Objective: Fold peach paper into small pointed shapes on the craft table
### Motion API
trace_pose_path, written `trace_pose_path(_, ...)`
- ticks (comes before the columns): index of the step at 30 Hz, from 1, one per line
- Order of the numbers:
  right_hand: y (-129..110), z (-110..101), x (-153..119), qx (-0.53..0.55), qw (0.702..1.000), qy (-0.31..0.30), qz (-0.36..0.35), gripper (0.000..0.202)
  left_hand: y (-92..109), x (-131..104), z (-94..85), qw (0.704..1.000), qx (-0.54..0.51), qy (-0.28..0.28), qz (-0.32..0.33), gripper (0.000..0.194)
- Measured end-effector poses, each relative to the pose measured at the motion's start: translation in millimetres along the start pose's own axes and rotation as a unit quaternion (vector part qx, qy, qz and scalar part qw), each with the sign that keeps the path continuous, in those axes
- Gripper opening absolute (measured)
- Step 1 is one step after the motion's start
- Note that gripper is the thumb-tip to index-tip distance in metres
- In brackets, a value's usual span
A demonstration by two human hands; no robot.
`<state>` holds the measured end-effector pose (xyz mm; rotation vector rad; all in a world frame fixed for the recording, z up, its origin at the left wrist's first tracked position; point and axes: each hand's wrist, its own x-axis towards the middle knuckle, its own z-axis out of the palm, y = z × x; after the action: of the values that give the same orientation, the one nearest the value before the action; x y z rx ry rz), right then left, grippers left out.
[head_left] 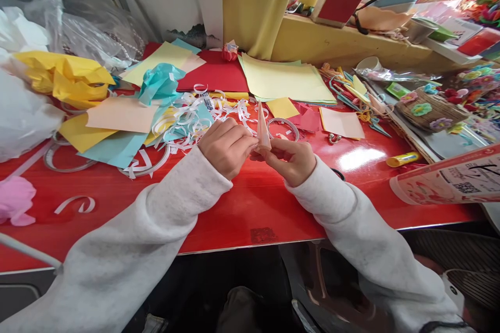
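Note:
A narrow, pointed piece of folded pale peach paper point(263, 127) stands tip up between my two hands, above the red table. My left hand point(226, 146) pinches its lower left side, with the fingers curled inward. From the other side my right hand point(291, 160) grips the lower end between thumb and fingers. The fingertips of both hands almost meet there, and the paper's bottom end is partly hidden by them. Just behind the hands lie curly white paper strips point(191, 119), a roll of tape point(284, 129) and a yellow paper square point(283, 107).
Yellow sheets point(287, 78) and red sheets point(213, 70) lie at the back. Crumpled teal paper point(160, 83) and loose coloured squares sit left. On the right are a peach paper square point(341, 123), a glue stick point(403, 159), a large printed cup point(449, 179) and a flower-trimmed basket point(429, 109).

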<state>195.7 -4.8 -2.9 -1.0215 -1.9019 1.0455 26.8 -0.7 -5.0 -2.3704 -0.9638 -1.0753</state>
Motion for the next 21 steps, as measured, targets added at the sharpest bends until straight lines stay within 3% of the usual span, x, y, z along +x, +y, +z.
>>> trace_pose_path(9,-3.5,-1.7,-0.2,0.001,1.0,-0.017,0.014,0.02,1.4,-0.8,-1.4,0.999,0.025,-0.021,0.02,0.022)
trace_pose_path(21,-0.1,2.3,0.9,0.053,0.998,0.006,0.022,0.024,1.4,0.5,0.7,0.999,-0.035,-0.001,-0.035,0.015)
